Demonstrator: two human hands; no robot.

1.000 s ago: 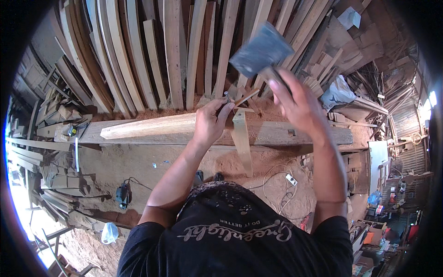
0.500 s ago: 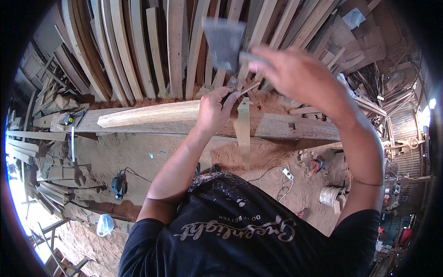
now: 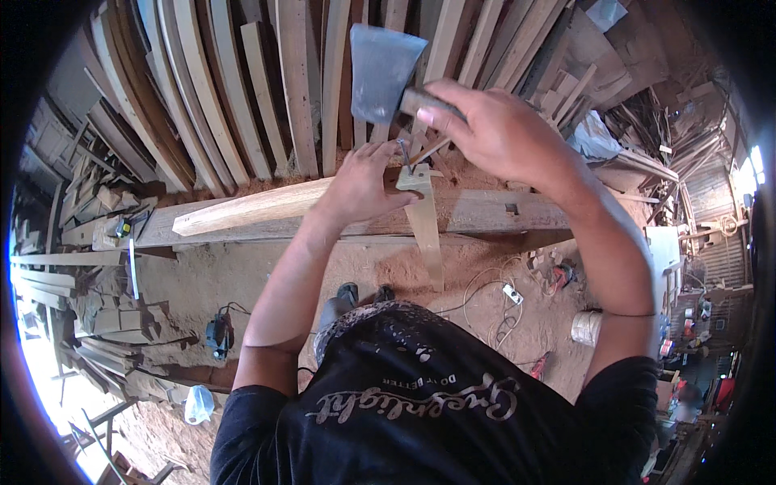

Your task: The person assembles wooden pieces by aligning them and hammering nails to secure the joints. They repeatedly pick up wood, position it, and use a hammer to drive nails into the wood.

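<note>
My right hand [image 3: 505, 133] is closed round the short handle of a hatchet [image 3: 385, 73]. The hatchet's broad grey blade points up and away, above a metal nail [image 3: 405, 153] that stands upright in the top end of a pale tapered wood piece [image 3: 422, 214]. Beside the nail, my left hand [image 3: 361, 184] has its fingers stretched out and apart, with the thumb close to the top of that piece. Partly beneath the left hand, a long pale plank [image 3: 255, 205] lies on the thick workbench beam [image 3: 497, 212].
Long boards [image 3: 295, 89] lean in a row beyond the beam. A tape measure [image 3: 123, 228] sits at its left end. On the sandy floor are a blue power tool [image 3: 219, 333], a white power strip [image 3: 511, 294] with looping cables, and a white bucket [image 3: 585, 327].
My left hand has let go of the nail, spread its fingers and shifted slightly left. The nail now stands on the tapered piece. The hatchet has moved slightly left in my right hand.
</note>
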